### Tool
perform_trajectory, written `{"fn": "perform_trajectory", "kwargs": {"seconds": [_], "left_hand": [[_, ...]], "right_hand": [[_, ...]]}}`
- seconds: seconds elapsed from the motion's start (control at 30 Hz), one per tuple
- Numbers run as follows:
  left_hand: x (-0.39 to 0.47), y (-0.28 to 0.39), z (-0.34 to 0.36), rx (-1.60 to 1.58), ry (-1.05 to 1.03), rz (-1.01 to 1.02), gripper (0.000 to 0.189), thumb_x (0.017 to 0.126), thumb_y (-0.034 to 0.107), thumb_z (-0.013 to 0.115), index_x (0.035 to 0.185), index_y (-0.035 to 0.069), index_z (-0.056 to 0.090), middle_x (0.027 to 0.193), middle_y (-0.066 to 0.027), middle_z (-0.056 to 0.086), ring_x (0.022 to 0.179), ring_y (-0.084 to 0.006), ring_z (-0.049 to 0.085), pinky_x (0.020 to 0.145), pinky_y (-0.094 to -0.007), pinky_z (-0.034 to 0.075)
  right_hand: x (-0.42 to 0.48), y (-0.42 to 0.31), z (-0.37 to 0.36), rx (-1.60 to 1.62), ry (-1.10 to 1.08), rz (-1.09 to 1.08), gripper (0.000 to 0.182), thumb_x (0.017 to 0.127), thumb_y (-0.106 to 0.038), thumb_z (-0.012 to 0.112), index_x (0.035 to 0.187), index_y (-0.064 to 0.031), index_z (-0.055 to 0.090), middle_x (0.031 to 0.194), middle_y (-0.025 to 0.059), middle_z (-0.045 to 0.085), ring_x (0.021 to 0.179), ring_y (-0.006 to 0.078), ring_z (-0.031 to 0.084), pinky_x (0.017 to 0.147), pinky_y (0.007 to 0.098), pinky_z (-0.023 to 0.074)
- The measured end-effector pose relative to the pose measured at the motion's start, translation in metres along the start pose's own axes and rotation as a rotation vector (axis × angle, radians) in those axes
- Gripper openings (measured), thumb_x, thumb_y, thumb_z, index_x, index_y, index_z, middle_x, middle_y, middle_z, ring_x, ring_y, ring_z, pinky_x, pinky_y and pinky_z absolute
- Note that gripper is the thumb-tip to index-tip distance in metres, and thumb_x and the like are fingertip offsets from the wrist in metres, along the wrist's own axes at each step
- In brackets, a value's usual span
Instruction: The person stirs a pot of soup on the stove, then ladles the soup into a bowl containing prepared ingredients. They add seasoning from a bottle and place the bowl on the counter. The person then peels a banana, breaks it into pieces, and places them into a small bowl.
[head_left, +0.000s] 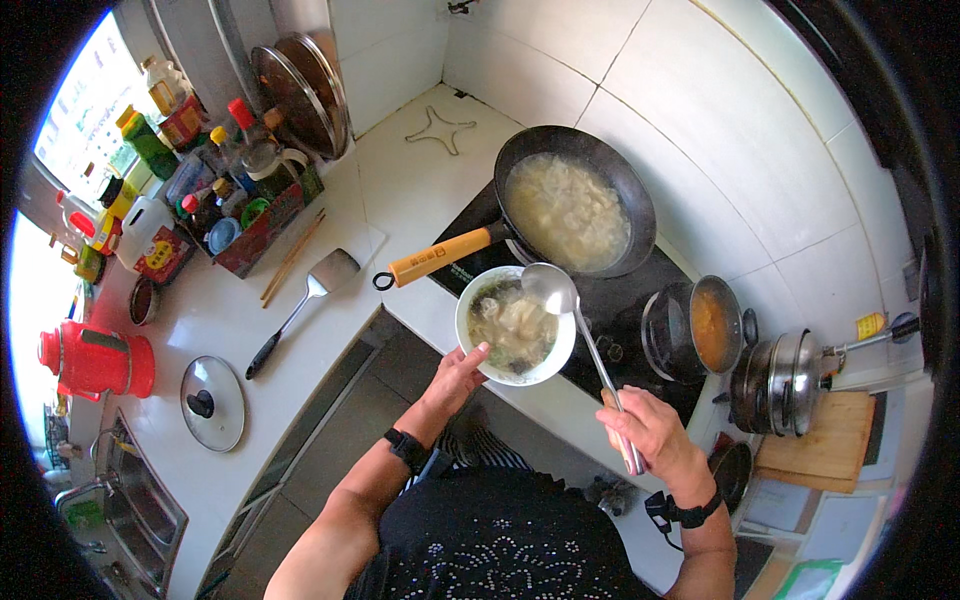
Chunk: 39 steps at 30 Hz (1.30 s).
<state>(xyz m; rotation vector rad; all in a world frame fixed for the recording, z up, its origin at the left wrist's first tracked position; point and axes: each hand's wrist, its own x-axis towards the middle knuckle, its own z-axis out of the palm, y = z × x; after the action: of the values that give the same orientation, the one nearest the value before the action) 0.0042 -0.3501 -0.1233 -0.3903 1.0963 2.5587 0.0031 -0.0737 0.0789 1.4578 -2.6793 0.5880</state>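
Note:
My left hand (455, 377) grips the lower left rim of a white bowl (566, 341), which holds dumplings in broth with dark green bits. In my right hand (651, 427) is the handle of a metal ladle (550, 289); its head lies over the bowl's upper right rim. Just beyond the bowl, a black wok (641, 225) with a yellow handle (442, 257) stands on the black cooktop (600, 307), full of pale dumplings in cloudy liquid. Whether the ladle touches the bowl, I cannot tell.
At right are a small pan of orange-brown food (709, 324), stacked steel pots (787, 384) and a wooden cutting board (817, 442). Leftward lie a spatula (334, 271), chopsticks (292, 259), a glass lid (214, 416), a red thermos jug (112, 360) and a box of bottles (262, 229).

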Motion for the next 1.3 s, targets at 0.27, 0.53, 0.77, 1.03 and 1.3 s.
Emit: {"fn": "perform_trajectory", "kwargs": {"seconds": [0.27, 0.53, 0.77, 1.03, 1.3], "left_hand": [[0.008, -0.014, -0.012, 0.017, 0.048, -0.015, 0.061, 0.096, 0.035, 0.057, 0.137, -0.004, 0.037, 0.128, -0.0151, 0.054, 0.115, -0.0245, 0.057, 0.098, -0.0407, 0.049], [0.026, -0.017, -0.019, 0.036, 0.099, -0.017, 0.052, 0.099, 0.032, 0.053, 0.134, -0.003, 0.041, 0.126, -0.0143, 0.056, 0.112, -0.0237, 0.058, 0.096, -0.0409, 0.05], [0.019, 0.004, 0.002, -0.013, 0.134, 0.04, 0.052, 0.1, 0.034, 0.048, 0.136, -0.003, 0.038, 0.131, -0.0155, 0.051, 0.117, -0.0272, 0.052, 0.099, -0.0421, 0.044], [0.024, -0.019, -0.035, -0.183, 0.116, 0.036, 0.042, 0.099, 0.033, 0.048, 0.125, -0.001, 0.043, 0.122, -0.0148, 0.053, 0.11, -0.0274, 0.055, 0.098, -0.0427, 0.044], [0.023, -0.019, -0.046, -0.018, 0.163, -0.007, 0.036, 0.101, 0.03, 0.045, 0.121, 0.001, 0.048, 0.102, -0.0109, 0.062, 0.091, -0.0218, 0.061, 0.083, -0.0391, 0.051]], "right_hand": [[-0.015, -0.003, -0.008, 0.222, 0.258, 0.202, 0.026, 0.078, -0.004, 0.067, 0.103, -0.0067, 0.062, 0.096, 0.0125, 0.065, 0.082, 0.0264, 0.065, 0.075, 0.0356, 0.0547], [0.019, 0.043, -0.024, 0.142, 0.451, 0.271, 0.023, 0.079, 0.005, 0.064, 0.101, -0.0035, 0.06, 0.096, 0.0141, 0.064, 0.081, 0.0242, 0.064, 0.071, 0.0316, 0.0517], [0.039, 0.086, -0.014, -0.017, 0.369, 0.218, 0.028, 0.077, 0.004, 0.066, 0.103, -0.0044, 0.058, 0.097, 0.0158, 0.063, 0.081, 0.0307, 0.063, 0.07, 0.037, 0.0527], [0.039, 0.102, 0.002, -0.032, 0.259, 0.275, 0.025, 0.079, 0.002, 0.065, 0.102, -0.0056, 0.058, 0.094, 0.0126, 0.062, 0.079, 0.0277, 0.063, 0.07, 0.0342, 0.0519], [0.042, 0.128, 0.029, 0.95, 0.62, 0.726, 0.015, 0.093, -0.007, 0.056, 0.106, -0.0015, 0.06, 0.101, 0.0077, 0.063, 0.085, 0.015, 0.064, 0.078, 0.029, 0.0553]]}}
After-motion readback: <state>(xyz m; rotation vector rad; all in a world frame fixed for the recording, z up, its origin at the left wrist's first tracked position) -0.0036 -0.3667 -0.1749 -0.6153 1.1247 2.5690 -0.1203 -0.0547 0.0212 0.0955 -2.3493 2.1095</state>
